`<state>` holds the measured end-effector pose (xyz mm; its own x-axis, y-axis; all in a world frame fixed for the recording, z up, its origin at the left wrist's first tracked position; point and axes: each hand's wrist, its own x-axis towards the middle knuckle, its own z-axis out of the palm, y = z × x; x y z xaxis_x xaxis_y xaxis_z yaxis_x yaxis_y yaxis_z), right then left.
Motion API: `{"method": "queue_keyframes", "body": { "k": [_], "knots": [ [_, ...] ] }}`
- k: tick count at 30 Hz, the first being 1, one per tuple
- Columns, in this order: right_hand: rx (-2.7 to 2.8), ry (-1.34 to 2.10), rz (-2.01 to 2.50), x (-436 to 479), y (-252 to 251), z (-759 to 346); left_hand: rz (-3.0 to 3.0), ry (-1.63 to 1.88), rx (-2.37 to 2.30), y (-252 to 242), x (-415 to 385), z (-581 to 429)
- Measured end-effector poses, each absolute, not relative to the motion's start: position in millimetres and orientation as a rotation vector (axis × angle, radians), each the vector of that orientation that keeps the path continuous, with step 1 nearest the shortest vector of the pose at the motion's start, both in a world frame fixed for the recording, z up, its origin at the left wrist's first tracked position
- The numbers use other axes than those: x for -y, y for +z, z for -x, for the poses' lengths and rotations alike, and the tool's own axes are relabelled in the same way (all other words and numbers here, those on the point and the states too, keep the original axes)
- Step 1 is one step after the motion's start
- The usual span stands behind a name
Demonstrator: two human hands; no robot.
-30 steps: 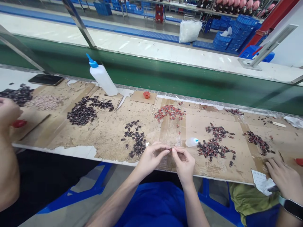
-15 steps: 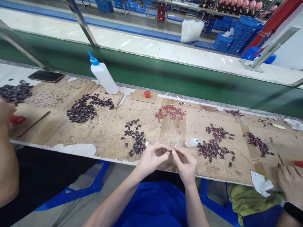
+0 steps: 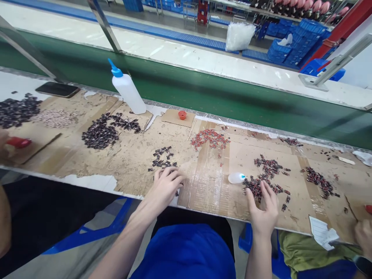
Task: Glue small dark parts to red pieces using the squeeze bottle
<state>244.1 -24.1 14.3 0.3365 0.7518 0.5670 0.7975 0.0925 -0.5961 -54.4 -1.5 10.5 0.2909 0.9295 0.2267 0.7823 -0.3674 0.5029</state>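
My left hand [image 3: 165,186] is palm down over a small pile of black plastic parts [image 3: 162,155], its fingers bent and slightly apart. It hides the near part of that pile, and its fingertips are partly out of sight. Off to the right, my right hand [image 3: 264,209] is open, thumb and fingers spread at the near edge of a heap of black-and-red parts [image 3: 269,166]. Nothing shows between its fingers. A small white bottle with a blue tip [image 3: 236,178] lies just left of this heap. Beyond my hands is a pile of small red parts [image 3: 209,138].
A tall white squeeze bottle [image 3: 129,93] stands at the back, left of a red cup [image 3: 182,115] on cardboard. Dark parts [image 3: 100,133] and a phone [image 3: 57,89] lie to the left. Co-workers' hands are at both sides. A green belt [image 3: 203,87] runs behind the table.
My hands have parted from the small dark piece they held together. The left moved left to the black parts; the right moved right to the black-and-red heap and spread its fingers.
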Motion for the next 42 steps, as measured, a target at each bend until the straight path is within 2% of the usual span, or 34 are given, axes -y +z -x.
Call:
{"method": "queue_keyframes", "body": {
  "k": [7,10,14,17,27,42],
  "knots": [
    [1.625,0.018,1.629,-1,7,-220,-2.383,0.580,-1.538,11,3,55],
    [1.564,0.255,1.610,-3,10,-214,-2.331,0.593,-1.438,18,0,43],
    [1.185,0.712,1.473,1,11,-210,-2.270,0.666,-1.258,13,-7,8],
    [0.948,0.858,1.382,6,8,-211,-2.213,0.710,-1.220,6,-13,-19],
    [0.684,0.798,1.353,13,-1,-218,-1.972,0.802,-1.305,-1,-11,-19],
    [1.012,0.744,1.486,4,11,-194,-1.925,0.899,-1.442,-2,-10,-25]
  ]
}}
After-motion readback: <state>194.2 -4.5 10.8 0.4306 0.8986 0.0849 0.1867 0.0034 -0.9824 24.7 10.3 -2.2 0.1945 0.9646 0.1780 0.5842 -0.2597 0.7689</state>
